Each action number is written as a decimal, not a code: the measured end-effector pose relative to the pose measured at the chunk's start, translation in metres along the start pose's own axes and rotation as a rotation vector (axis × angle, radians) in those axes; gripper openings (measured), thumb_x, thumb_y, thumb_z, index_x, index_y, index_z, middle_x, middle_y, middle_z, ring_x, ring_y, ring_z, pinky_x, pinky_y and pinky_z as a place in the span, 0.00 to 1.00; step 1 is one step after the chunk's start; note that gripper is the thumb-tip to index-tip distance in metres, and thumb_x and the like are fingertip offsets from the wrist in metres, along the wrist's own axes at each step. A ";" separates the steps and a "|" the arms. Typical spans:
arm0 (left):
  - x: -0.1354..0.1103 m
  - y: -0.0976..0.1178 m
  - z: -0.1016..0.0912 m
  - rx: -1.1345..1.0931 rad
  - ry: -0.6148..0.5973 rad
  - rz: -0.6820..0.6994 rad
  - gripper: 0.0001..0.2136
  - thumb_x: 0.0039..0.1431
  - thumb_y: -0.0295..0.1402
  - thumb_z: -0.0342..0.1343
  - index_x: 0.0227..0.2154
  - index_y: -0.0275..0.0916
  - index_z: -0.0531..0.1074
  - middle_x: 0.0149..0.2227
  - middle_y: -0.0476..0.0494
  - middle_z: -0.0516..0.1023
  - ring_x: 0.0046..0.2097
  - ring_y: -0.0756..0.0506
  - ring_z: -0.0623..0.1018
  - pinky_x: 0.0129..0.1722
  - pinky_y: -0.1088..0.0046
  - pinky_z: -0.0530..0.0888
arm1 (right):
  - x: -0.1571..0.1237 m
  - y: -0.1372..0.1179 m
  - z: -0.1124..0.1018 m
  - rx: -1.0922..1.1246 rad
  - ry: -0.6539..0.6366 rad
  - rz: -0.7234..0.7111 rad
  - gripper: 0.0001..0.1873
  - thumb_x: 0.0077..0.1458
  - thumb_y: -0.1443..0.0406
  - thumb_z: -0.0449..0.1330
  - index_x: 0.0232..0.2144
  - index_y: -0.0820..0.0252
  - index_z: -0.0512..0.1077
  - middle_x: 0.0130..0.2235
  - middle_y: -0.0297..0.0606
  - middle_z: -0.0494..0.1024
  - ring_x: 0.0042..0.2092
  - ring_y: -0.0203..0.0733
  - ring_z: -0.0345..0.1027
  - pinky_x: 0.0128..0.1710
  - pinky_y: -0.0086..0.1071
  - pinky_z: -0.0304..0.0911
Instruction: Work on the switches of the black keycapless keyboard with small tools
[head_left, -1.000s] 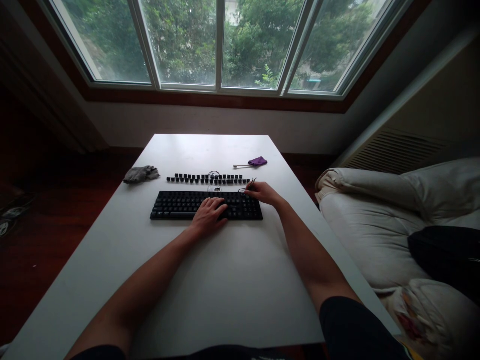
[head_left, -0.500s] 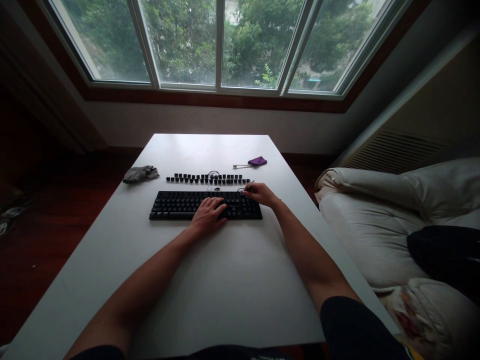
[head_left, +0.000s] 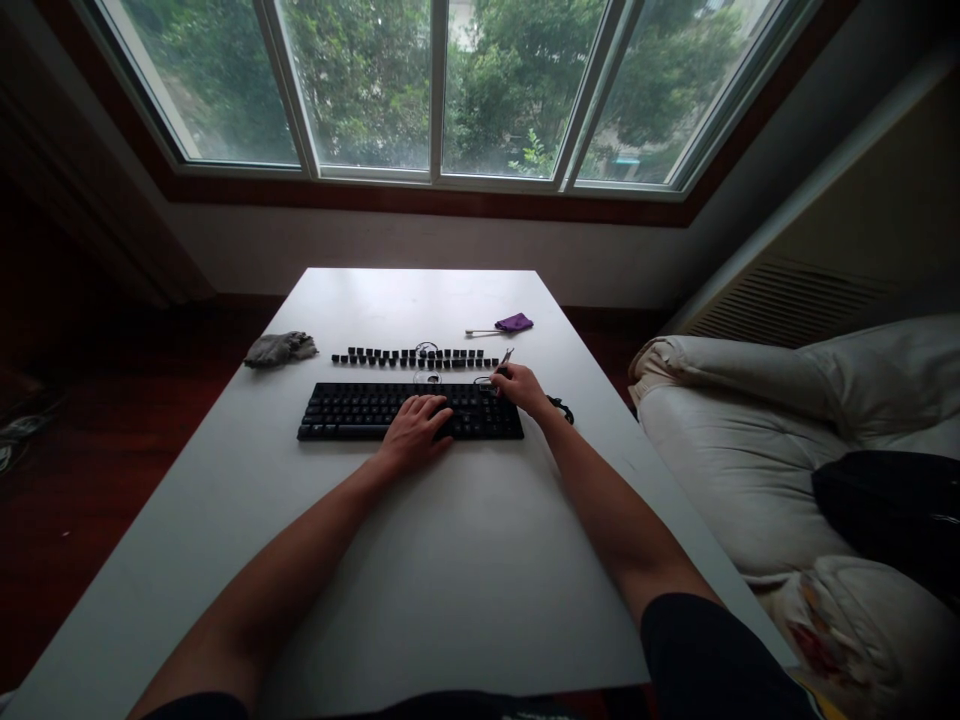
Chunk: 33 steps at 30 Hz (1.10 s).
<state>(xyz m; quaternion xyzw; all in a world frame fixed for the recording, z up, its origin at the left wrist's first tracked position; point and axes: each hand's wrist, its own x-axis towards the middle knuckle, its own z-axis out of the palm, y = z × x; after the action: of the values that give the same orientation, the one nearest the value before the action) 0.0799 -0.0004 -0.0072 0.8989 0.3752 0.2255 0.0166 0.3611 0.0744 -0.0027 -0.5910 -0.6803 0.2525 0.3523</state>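
Note:
A black keyboard (head_left: 345,408) lies on the white table. My left hand (head_left: 416,428) rests flat on its middle, fingers stretched over the keys and holding nothing. Over the keyboard's upper right end, my right hand (head_left: 521,386) is closed on a small keycap puller (head_left: 508,356), whose thin prongs stick up past the fingers. Its lower part is hidden by the hand. Just beyond the keyboard, loose black keycaps (head_left: 390,358) stand in two rows.
On the table (head_left: 465,560), a grey cloth (head_left: 281,349) lies at the left edge. A purple cloth (head_left: 514,322) and a thin white-handled stick (head_left: 480,332) are at the back right. A dark cable (head_left: 561,408) lies beside my right wrist. A padded sofa (head_left: 720,470) stands to the right.
My right hand has turned slightly, and the puller's prongs now point further up. The dark cable beside the wrist has come into view. My left hand stays put.

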 end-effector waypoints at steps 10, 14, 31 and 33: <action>0.000 -0.003 -0.002 0.002 0.001 -0.013 0.20 0.60 0.40 0.58 0.55 0.45 0.70 0.61 0.38 0.67 0.61 0.34 0.66 0.61 0.49 0.63 | -0.013 -0.018 0.003 -0.173 -0.039 -0.315 0.07 0.52 0.60 0.61 0.30 0.57 0.73 0.32 0.39 0.76 0.31 0.41 0.65 0.36 0.33 0.61; -0.001 -0.003 -0.002 -0.006 0.010 -0.021 0.20 0.60 0.39 0.59 0.55 0.46 0.70 0.61 0.39 0.67 0.61 0.35 0.65 0.62 0.49 0.63 | -0.010 -0.006 0.004 0.039 0.053 -0.140 0.09 0.54 0.58 0.58 0.30 0.58 0.72 0.26 0.35 0.74 0.29 0.42 0.68 0.34 0.34 0.62; -0.001 -0.003 -0.001 -0.031 0.011 -0.020 0.20 0.60 0.39 0.59 0.55 0.44 0.70 0.61 0.38 0.68 0.61 0.34 0.66 0.61 0.49 0.62 | -0.005 -0.003 0.009 0.411 0.063 -0.022 0.07 0.50 0.60 0.58 0.27 0.58 0.69 0.21 0.31 0.73 0.25 0.38 0.68 0.30 0.30 0.65; -0.001 -0.003 0.000 -0.038 0.015 -0.016 0.20 0.60 0.39 0.59 0.55 0.44 0.70 0.60 0.38 0.68 0.61 0.33 0.66 0.61 0.49 0.62 | -0.006 -0.003 0.010 0.383 0.057 -0.027 0.08 0.51 0.59 0.58 0.27 0.59 0.69 0.21 0.32 0.73 0.25 0.38 0.68 0.30 0.30 0.64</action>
<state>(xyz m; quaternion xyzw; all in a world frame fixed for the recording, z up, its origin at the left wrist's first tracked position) 0.0772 0.0007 -0.0078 0.8937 0.3783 0.2392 0.0326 0.3513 0.0688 -0.0074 -0.5109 -0.6176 0.3555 0.4808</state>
